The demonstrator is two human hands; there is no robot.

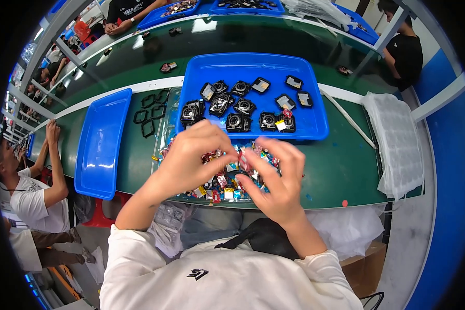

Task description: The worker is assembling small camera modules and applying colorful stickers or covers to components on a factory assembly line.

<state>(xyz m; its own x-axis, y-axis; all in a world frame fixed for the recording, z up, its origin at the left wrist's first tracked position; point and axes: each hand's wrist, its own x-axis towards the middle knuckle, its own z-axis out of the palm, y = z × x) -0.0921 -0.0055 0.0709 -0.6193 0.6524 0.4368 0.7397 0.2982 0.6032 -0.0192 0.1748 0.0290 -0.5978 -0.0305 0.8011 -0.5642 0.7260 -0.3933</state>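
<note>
Both hands meet over a heap of small red, yellow, white and blue parts [222, 194] in a clear tray at the bench's near edge. My left hand [200, 155] is closed in a pinch; what sits in its fingertips is too small to make out. Facing it, my right hand [279, 178] has thumb and index finger apart, its fingertips slightly blurred. A reddish bit [244, 161] shows between the hands; I cannot tell which one touches it. Just beyond stands a blue tray [253, 63] with several black smartwatch bodies [221, 104] and loose square covers [261, 85].
An upright-edged blue tray [102, 147] lies at left, beside black square frames [148, 127]. White moulded trays in plastic [400, 144] stand at right, near a pale strip [349, 116]. A conveyor [155, 54] runs behind; a co-worker [36, 191] sits left.
</note>
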